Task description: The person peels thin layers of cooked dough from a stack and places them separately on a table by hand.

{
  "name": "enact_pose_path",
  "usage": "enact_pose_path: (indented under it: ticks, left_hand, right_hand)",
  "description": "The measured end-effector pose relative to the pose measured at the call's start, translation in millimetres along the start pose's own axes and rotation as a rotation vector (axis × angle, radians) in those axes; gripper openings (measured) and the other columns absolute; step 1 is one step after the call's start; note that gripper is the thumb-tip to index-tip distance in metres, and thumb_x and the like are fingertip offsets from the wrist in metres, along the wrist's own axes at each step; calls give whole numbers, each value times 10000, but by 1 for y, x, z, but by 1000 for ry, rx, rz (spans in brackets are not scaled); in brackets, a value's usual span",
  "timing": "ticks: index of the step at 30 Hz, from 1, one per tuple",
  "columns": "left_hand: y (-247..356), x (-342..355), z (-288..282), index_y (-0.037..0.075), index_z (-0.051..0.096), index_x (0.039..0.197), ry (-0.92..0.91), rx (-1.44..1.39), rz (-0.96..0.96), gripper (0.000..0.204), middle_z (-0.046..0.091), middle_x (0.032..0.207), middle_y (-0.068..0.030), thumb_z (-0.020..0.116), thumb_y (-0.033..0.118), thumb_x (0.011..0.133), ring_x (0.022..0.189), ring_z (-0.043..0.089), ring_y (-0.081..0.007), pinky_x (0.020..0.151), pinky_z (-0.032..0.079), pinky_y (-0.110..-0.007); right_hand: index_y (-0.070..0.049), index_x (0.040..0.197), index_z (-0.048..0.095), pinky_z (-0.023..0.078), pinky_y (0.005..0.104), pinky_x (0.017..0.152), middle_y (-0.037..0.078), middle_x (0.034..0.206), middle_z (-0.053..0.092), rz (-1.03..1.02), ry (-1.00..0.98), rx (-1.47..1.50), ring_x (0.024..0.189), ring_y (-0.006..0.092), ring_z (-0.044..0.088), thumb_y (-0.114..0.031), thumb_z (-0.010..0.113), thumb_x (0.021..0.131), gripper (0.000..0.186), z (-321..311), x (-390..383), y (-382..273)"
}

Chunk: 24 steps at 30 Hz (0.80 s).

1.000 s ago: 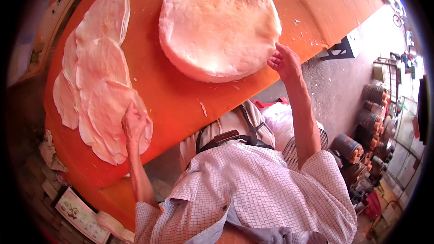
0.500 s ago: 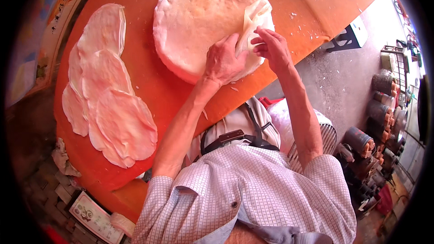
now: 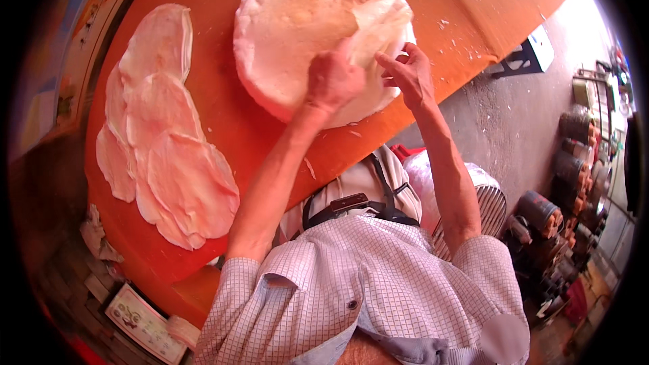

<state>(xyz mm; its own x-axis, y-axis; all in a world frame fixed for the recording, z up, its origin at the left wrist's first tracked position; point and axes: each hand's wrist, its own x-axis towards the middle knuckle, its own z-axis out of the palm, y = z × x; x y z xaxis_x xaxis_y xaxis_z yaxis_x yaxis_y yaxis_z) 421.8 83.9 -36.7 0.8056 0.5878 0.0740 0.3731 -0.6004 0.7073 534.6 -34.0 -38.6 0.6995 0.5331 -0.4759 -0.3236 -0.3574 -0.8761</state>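
A thick stack of thin, pale, round dough sheets (image 3: 291, 34) lies on the orange tabletop. At its right side the top sheet's edge (image 3: 378, 19) is lifted and folded back. My left hand (image 3: 336, 80) is over the near part of the stack, blurred, its fingers curled in at the lifted sheet. My right hand (image 3: 411, 76) is at the stack's right edge, thumb and fingers bent but apart, touching or close to the same sheet. To the left, several separate dough sheets (image 3: 162, 111) lie overlapping in a row.
The orange table (image 3: 466, 0) has white flakes scattered on it, and its edge runs diagonally before me. Beyond it are a white-and-black stand (image 3: 531, 54) and several dark cylindrical parts (image 3: 537, 209) on the floor. A printed board (image 3: 145, 324) lies below at the left.
The folded-back part of the top sheet has spread wider and lies flatter toward the middle. My left hand has curled inward, and my right hand has shifted slightly.
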Motion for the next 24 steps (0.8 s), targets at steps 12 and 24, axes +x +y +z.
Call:
enact_pose_path:
  ticks: [12,24]
  left_hand:
    - [-8,-3,-86,3,620,813,242,-182,26,173,615,633,-155,648,122,691,613,624,-266,577,487,-392]
    - [-163,-304,-438,-56,515,1230,1173,-646,-346,464,601,1172,-138,649,40,796,1019,610,-244,919,477,-342]
  right_hand:
    - [37,1032,557,456,226,495,58,738,610,-104,-22,53,535,98,519,9,625,730,310,-21,11,43]
    - [-7,970,587,425,188,472,23,726,597,-133,-49,49,526,76,512,-50,618,743,233,-31,21,43]
